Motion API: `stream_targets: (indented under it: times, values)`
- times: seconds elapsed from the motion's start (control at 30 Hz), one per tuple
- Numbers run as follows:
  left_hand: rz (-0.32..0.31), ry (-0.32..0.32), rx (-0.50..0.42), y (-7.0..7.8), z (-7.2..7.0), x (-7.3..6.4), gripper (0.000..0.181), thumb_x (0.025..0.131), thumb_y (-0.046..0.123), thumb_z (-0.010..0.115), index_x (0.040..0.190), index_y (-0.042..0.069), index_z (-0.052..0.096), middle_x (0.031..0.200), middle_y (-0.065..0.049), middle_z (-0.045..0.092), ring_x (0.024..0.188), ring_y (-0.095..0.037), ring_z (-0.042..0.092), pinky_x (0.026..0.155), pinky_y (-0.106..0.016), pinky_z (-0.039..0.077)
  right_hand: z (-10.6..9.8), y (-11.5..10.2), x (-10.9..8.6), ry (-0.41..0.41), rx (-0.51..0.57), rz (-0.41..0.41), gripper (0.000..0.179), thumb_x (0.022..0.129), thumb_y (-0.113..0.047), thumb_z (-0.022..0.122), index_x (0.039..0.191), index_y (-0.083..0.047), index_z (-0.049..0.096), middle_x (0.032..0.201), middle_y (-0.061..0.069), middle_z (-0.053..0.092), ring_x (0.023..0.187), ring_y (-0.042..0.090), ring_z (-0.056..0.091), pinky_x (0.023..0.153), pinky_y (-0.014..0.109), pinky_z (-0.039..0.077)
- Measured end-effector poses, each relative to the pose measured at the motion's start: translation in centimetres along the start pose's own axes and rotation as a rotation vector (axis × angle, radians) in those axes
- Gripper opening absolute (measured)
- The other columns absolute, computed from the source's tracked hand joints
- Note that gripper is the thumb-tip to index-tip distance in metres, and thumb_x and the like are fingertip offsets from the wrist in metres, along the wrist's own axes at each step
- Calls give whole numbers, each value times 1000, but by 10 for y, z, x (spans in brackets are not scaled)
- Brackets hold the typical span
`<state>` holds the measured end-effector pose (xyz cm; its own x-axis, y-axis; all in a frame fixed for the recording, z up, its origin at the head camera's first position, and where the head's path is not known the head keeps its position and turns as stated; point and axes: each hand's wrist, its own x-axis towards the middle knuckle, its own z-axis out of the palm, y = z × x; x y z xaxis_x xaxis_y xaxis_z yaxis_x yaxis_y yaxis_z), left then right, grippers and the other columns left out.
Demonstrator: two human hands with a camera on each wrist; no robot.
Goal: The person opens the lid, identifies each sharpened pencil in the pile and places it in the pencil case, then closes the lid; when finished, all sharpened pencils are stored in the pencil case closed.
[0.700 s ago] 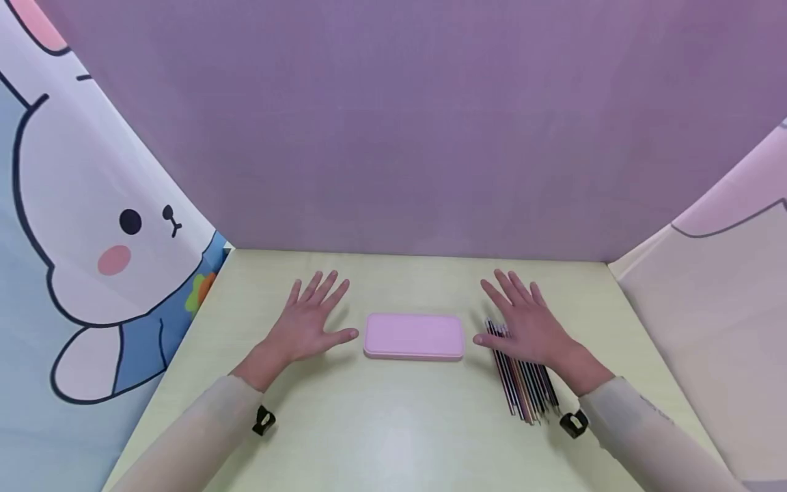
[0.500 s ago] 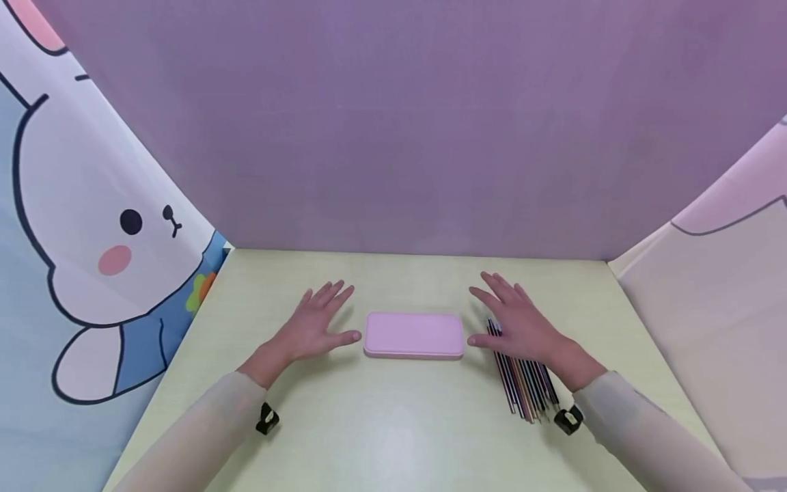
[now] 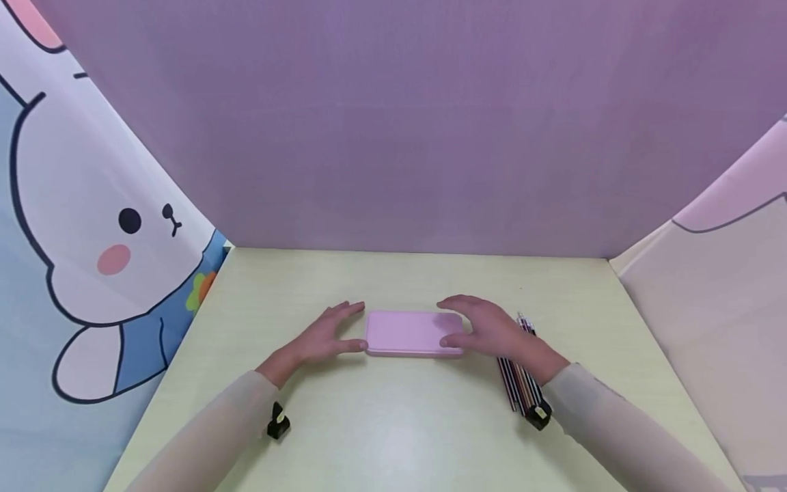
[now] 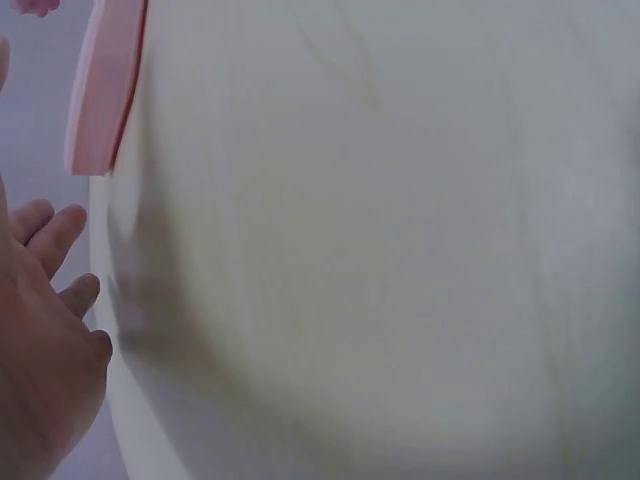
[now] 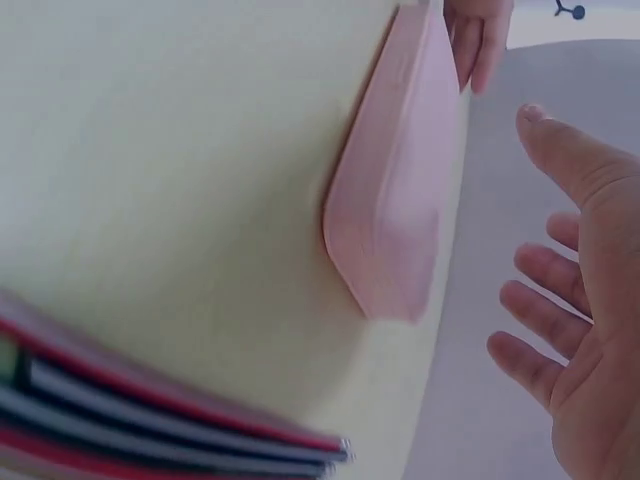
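Note:
A pink pencil case (image 3: 413,333) lies closed and flat on the table, its long side facing me. Just off its left end, my left hand (image 3: 326,336) is held with thumb and fingers spread apart. Over the right end of the case hovers my right hand (image 3: 488,328), its thumb and fingers apart with a gap between them. In the right wrist view, that hand (image 5: 590,300) is raised above the pink case (image 5: 395,190) without touching it. Several pencils (image 3: 513,386) lie in a bundle under my right wrist, partly hidden by it.
The pale wooden table (image 3: 393,424) ends at a purple backdrop (image 3: 393,137). On the left hangs a sheet with a cartoon rabbit (image 3: 111,225); a pale sheet (image 3: 725,328) is on the right. Black wrist cameras hang below both sleeves.
Both hands have moved inward toward the pencil case and their fingers have drawn closer together. The right hand has travelled farther, from above the pencils to over the case's right end.

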<state>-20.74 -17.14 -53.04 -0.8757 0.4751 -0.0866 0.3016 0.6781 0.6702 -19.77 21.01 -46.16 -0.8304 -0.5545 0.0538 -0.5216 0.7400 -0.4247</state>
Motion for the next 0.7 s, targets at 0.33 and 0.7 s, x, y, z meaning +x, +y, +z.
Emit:
stream_targets:
  times: [0.33, 0.7]
  values:
    - [-58, -4, -18, -1, 5, 8, 103, 75, 69, 79, 161, 32, 35, 171, -17, 17, 153, -56, 10, 116, -78, 15, 23, -13, 15, -68, -8, -66, 63, 86, -53, 79, 137, -19, 66, 139, -1, 64, 129, 22, 60, 110, 44, 50]
    - [-71, 28, -34, 1, 15, 10, 105, 69, 61, 88, 158, 32, 41, 171, -14, 18, 155, -52, 9, 118, -76, 15, 40, -22, 22, -74, -49, -99, 53, 83, -46, 84, 127, -20, 72, 133, -1, 67, 127, 22, 60, 109, 42, 50]
